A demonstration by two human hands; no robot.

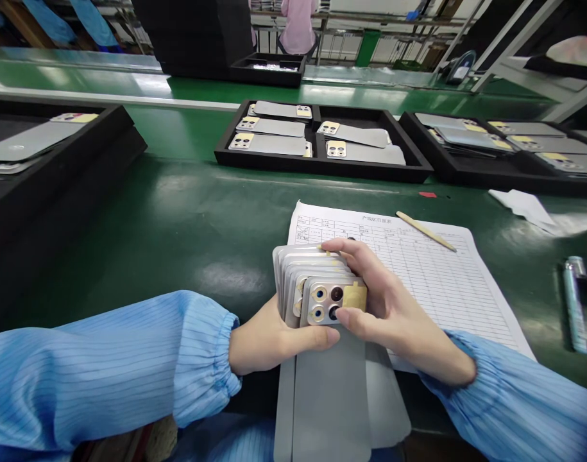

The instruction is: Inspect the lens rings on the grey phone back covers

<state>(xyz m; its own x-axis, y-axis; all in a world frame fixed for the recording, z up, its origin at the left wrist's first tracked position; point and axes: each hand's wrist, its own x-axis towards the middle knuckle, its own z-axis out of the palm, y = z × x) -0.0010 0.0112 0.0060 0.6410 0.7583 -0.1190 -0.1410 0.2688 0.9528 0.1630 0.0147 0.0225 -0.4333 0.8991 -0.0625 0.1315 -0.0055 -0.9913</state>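
Note:
A stack of grey phone back covers (329, 385) is held upright in front of me, slightly fanned. The front cover has a camera block with round lens rings and a yellow film patch. My left hand (283, 337) is closed round the stack's left side, its thumb lying across the front cover below the lenses. My right hand (387, 301) grips the upper right, thumb on the front cover beside a lens and fingers over the top edges behind. Part of the left fingers is hidden behind the covers. Under and behind the stack lies a printed form (447, 276).
Black trays (322, 168) with more phone covers stand along the back, with another tray (124, 138) at left. On the form rests a thin pale stick (425, 231). At right are a pen (576, 305) and white paper (524, 208). A person in pink (297, 25) sits beyond.

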